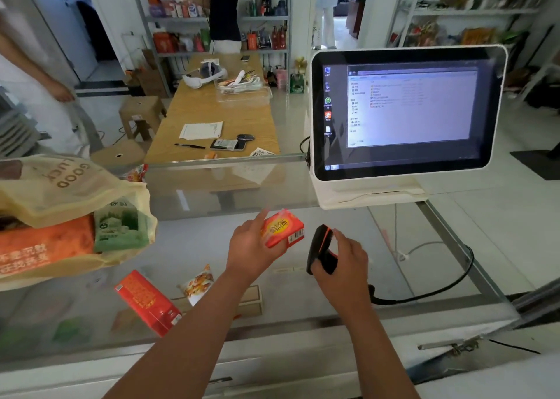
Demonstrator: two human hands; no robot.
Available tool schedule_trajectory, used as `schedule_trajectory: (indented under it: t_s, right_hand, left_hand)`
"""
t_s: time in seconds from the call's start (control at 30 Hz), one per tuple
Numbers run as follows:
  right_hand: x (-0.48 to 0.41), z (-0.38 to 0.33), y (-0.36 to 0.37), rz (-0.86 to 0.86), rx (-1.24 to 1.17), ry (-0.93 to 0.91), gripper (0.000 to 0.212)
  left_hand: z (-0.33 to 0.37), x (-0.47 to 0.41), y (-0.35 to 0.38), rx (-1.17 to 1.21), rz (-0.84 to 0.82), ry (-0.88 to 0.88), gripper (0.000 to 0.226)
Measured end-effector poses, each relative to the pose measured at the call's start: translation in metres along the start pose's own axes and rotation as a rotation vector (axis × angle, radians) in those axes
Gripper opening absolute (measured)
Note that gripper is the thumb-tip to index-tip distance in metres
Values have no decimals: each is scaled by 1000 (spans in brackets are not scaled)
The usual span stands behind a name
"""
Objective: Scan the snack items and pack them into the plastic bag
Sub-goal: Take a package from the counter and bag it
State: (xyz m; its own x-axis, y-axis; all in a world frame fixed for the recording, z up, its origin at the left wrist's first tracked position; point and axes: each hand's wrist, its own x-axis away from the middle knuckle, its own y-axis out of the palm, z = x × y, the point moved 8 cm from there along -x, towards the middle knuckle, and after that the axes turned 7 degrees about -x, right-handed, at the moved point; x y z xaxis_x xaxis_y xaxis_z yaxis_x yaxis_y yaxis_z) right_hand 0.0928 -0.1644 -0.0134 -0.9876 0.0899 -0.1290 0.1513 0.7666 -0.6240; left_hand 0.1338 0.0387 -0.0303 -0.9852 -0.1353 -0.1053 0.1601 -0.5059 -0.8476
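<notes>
Head view: a small orange cardboard snack box (283,228) is pinched above the glass counter (333,277) by the left hand (253,251), its barcode turned toward the black handheld scanner (321,248) gripped by the right hand (345,261).

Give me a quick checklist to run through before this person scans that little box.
1. Box held in left hand: ok.
2. Scanner gripped in right hand: ok.
3. Barcode on the box turned toward the scanner: ok, it shows on the side facing it.
4. Scanner aimed at the barcode: cannot tell, its window is hidden.
5. Bag open for packing: ok, snacks already show in its mouth.
6. Screen ready to log the scan: cannot tell, too blurred to read.
</notes>
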Motion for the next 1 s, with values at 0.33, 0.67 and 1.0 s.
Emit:
schedule_trajectory:
  t_s: [0.33, 0.67, 1.0]
  right_hand:
    - [25, -94, 82, -138, -1009, 410, 35]
    - [74, -192, 168, -139, -1122, 434, 37]
    - [75, -214, 198, -181, -1068, 493, 39]
  left_hand:
    - [4, 44, -124, -13, 240, 659, 66]
    - [-113, 61, -214, -53, 228, 585, 67]
    - [-233, 70, -297, -107, 382, -490, 69]
